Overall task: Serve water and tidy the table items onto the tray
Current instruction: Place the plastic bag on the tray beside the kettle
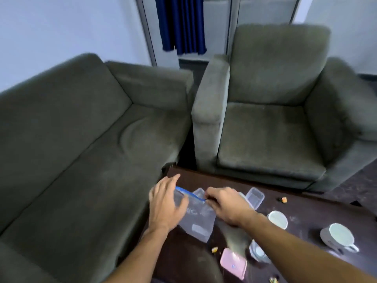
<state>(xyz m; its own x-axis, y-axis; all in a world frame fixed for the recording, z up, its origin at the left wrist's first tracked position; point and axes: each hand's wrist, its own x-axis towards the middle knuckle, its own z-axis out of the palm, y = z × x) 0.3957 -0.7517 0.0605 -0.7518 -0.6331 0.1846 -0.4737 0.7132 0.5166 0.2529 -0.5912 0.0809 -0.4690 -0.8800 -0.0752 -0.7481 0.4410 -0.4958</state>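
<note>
A clear plastic zip bag [199, 219] with a blue seal strip hangs over the near left part of the dark wooden table [318, 213]. My right hand [226, 205] pinches the blue strip at its right end. My left hand [165, 203] holds the bag's left edge, thumb in front, fingers spread behind. Behind the bag lie clear plastic containers [255, 197]. Two white mugs stand to the right, one [277, 219] near my right forearm, the other [338, 236] farther right. A pink flat item [233, 266] lies near the front edge. No tray is in view.
A grey-green sofa [81, 150] runs along the table's left side and a matching armchair [271, 111] stands beyond its far edge. Small food scraps [284, 199] dot the table. A clear glass-like item [259, 252] sits under my right forearm.
</note>
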